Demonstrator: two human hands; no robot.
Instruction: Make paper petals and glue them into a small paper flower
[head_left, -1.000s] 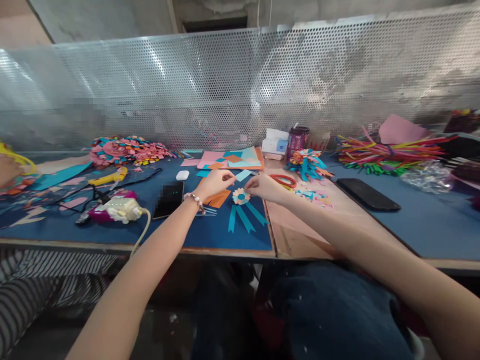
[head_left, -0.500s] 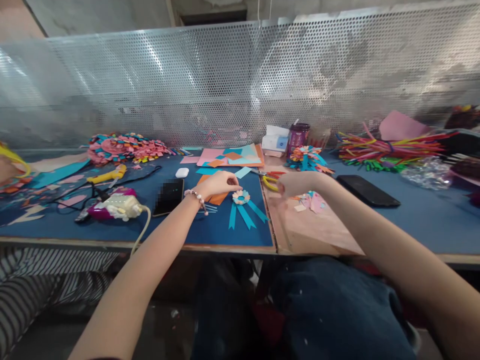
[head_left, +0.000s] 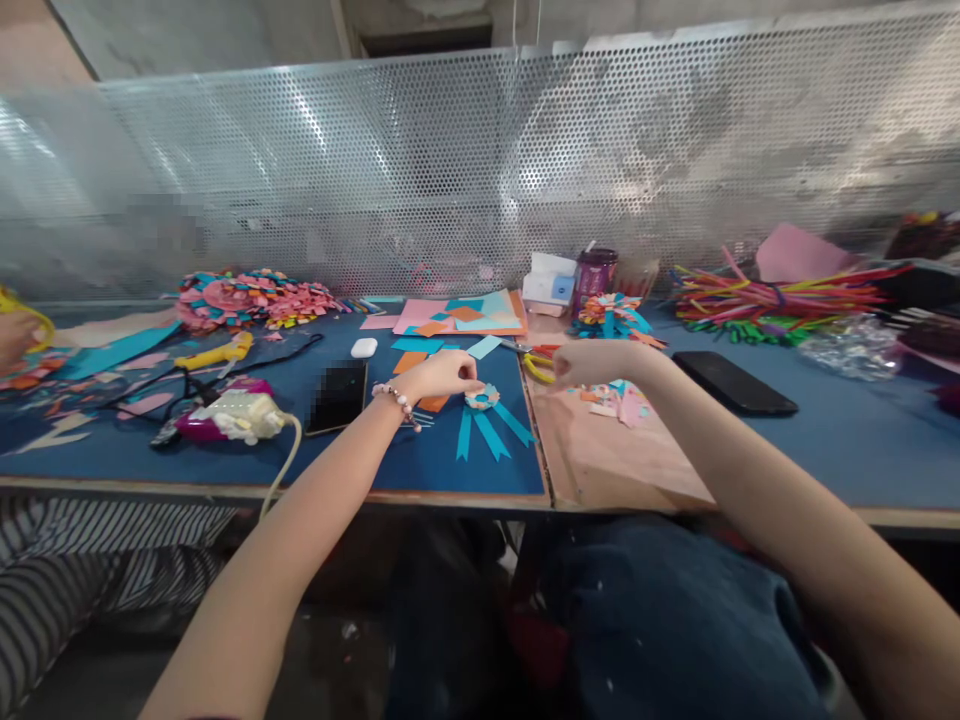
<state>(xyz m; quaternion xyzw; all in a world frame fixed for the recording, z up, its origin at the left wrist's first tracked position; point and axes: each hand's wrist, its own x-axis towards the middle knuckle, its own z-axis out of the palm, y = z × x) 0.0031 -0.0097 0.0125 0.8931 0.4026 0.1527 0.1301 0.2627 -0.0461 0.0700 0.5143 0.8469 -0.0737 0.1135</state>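
Note:
On the blue table mat lies a rosette (head_left: 482, 397) with pale petals and several teal ribbon tails. My left hand (head_left: 439, 374), a beaded bracelet on its wrist, is closed in a pinch with its fingertips at the rosette's upper left edge. Anything small between those fingertips is hidden. To the right, my right hand (head_left: 589, 364) curls downward with its fingers closed, beside yellow-handled scissors (head_left: 538, 368). What it holds, if anything, I cannot make out. Orange paper (head_left: 410, 361) and a pale green paper piece (head_left: 485, 347) lie behind the rosette.
Phones lie left (head_left: 337, 396) and right (head_left: 735, 382). A power strip (head_left: 229, 412) and yellow glue gun (head_left: 214, 351) sit at left with cords. Paper scraps (head_left: 622, 404), a purple cup (head_left: 596, 275) and bundled pipe cleaners (head_left: 780, 300) are at right. Another person's hand (head_left: 16, 336) shows far left.
My left hand has moved slightly down and right, its fingertips now lower against the rosette. My right hand stays nearly in place.

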